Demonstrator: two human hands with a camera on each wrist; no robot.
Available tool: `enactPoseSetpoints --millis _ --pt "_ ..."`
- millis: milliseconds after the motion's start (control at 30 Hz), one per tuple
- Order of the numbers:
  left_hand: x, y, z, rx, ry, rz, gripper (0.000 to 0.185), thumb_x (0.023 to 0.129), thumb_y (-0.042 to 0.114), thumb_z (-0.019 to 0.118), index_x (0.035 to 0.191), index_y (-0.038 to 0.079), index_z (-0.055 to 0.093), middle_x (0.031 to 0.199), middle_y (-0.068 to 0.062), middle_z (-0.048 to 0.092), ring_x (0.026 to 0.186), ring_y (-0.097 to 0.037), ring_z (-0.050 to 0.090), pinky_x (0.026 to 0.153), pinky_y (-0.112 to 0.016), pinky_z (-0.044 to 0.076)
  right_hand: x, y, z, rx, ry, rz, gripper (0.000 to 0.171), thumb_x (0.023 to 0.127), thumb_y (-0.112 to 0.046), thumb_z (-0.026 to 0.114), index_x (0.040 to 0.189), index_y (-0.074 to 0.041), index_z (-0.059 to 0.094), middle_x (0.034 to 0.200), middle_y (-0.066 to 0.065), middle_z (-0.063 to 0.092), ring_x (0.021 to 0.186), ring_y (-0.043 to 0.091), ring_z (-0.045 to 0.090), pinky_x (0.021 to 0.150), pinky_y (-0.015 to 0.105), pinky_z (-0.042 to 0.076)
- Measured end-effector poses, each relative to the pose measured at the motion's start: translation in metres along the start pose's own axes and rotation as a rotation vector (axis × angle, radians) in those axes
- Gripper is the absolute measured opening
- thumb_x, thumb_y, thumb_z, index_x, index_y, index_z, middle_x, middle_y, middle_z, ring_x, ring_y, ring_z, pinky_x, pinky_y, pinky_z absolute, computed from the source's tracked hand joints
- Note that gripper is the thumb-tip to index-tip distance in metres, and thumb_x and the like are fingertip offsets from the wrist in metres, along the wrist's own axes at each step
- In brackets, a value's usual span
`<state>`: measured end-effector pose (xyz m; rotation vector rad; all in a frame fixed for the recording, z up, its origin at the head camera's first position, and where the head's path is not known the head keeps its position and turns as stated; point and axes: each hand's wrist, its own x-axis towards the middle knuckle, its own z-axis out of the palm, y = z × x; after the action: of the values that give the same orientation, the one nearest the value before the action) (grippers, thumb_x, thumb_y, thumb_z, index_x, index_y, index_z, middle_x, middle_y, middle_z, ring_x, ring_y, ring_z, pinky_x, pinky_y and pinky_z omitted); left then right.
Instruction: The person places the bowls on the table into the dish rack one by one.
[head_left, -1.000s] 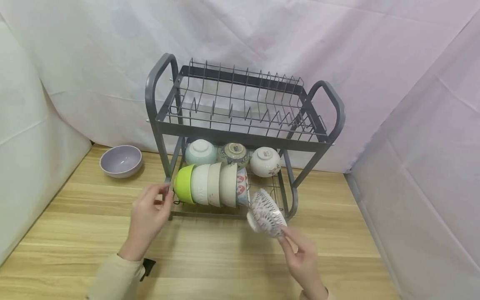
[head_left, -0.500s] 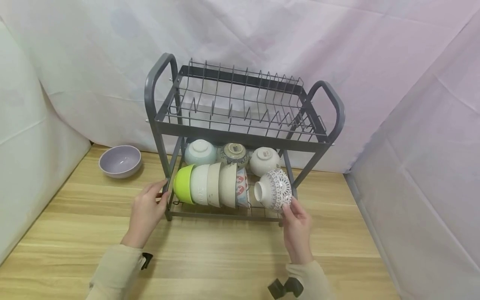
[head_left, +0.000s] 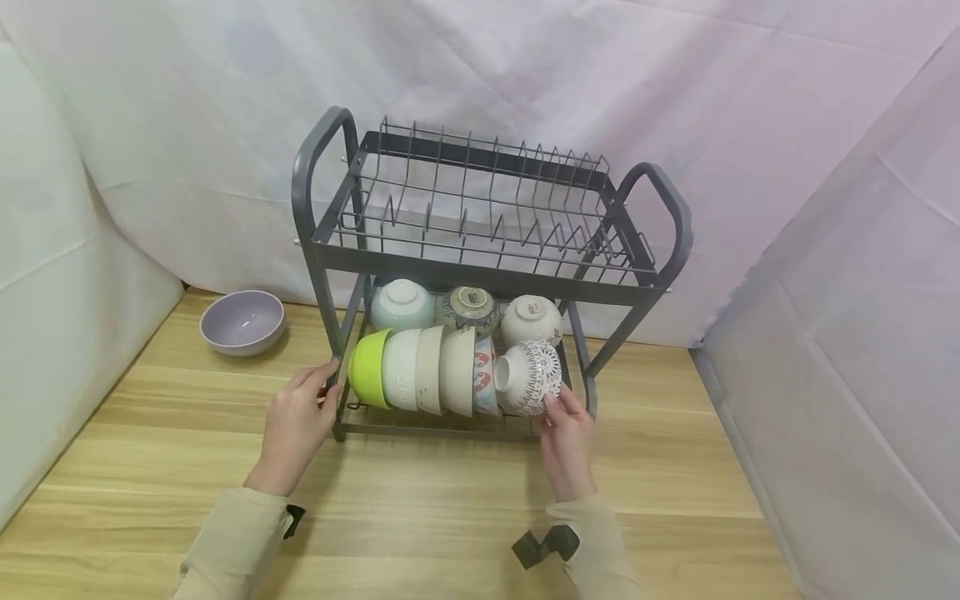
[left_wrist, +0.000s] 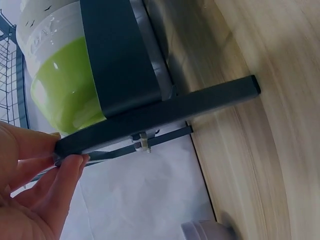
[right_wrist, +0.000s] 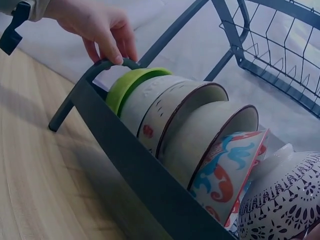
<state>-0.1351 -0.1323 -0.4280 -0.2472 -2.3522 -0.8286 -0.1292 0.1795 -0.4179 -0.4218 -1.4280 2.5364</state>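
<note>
A grey two-tier dish rack [head_left: 487, 271] stands on the wooden table. My left hand [head_left: 294, 429] pinches the front left post of its lower tier between thumb and fingers. In my right hand [head_left: 567, 442] is a white bowl with a black lace-like pattern [head_left: 538, 379], held by its right rim and tipped on its side. Its foot points left, close against the red-and-blue patterned bowl [right_wrist: 227, 172]. That one ends a row of nested bowls on their sides, including a cream bowl [head_left: 456, 373], a white bowl [head_left: 400, 371] and a lime green bowl [head_left: 367, 371].
Behind the row, a pale blue bowl [head_left: 401, 307], a brown-patterned bowl [head_left: 468, 310] and a white bowl with a small motif [head_left: 529, 321] sit upside down on the lower tier. A lilac bowl [head_left: 242, 321] stands left of the rack. White cloth [head_left: 840, 350] surrounds the table.
The right hand has brought the black-patterned bowl up and left onto the lower tier, beside the row, turning its foot leftward. The left hand has taken hold of the rack's post.
</note>
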Motion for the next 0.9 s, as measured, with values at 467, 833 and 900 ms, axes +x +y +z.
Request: enactPoseSetpoints --millis 467,833,900 --pt "0.0 -0.002 0.001 0.008 -0.023 0.017 0.031 0.071 -0.008 0.069 0.102 -0.008 0.063 0.088 -0.023 0.062 0.063 -0.031 0.065 0.05 -0.037 0.053 0.01 0.016 0.0 -0.068 0.056 -0.024 0.037 0.087 0.008 0.048 0.124 0.012 0.044 0.102 0.004 0.066 0.091 0.009 0.062 0.081 0.023 0.05" --pt "0.001 -0.003 -0.002 0.022 -0.043 -0.004 0.03 0.072 -0.006 0.069 0.101 -0.007 0.063 0.088 -0.022 0.062 0.063 -0.03 0.065 0.049 -0.04 0.052 0.01 0.029 0.006 -0.386 0.044 -0.172 0.031 0.083 0.008 0.054 0.113 0.012 0.054 0.096 0.014 0.066 0.082 0.006 0.062 0.074 0.018 0.051" --pt "0.001 -0.003 -0.002 0.023 -0.042 -0.001 0.03 0.072 -0.005 0.069 0.101 -0.007 0.063 0.088 -0.022 0.062 0.062 -0.03 0.065 0.049 -0.041 0.052 0.009 0.031 0.005 -0.479 0.043 -0.209 0.028 0.082 0.007 0.056 0.11 0.011 0.057 0.101 0.021 0.064 0.083 0.006 0.061 0.075 0.018 0.051"
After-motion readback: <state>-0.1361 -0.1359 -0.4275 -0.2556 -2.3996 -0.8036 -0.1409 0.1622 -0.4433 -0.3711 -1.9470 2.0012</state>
